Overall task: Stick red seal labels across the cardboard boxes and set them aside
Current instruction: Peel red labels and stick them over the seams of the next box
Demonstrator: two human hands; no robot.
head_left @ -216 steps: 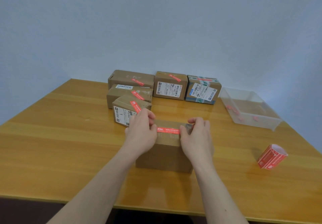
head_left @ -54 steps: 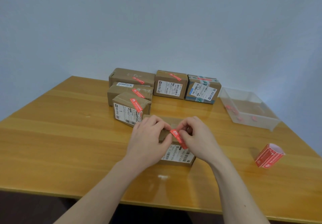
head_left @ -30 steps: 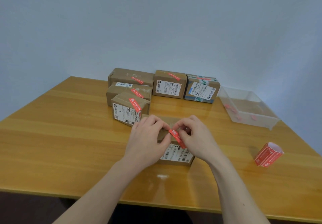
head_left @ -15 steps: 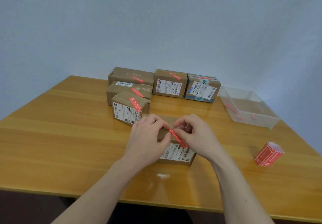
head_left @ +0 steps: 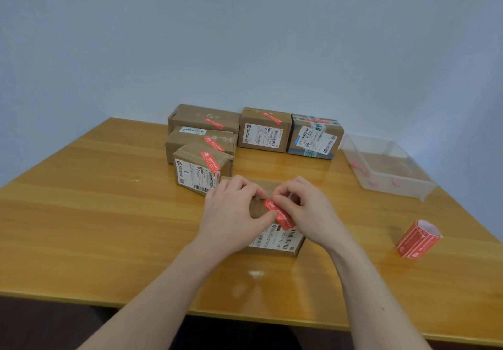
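While both hands (head_left: 236, 213) press the label (head_left: 280, 213), table (head_left: 81, 213) lies bare leftward.

wall (head_left: 245, 36): plain pale blue | table (head_left: 95, 213): glossy yellow wood

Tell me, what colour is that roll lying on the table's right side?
The label roll is red with white print, seen in the head view.

**Hands hide most of box top**

The left hand (head_left: 234, 213) and right hand (head_left: 310, 211) cover much of the cardboard box (head_left: 275, 241); print on its shipping label (head_left: 277, 238) and the red seal label (head_left: 280, 213) is too small to read. Both forearms run off the bottom edge.
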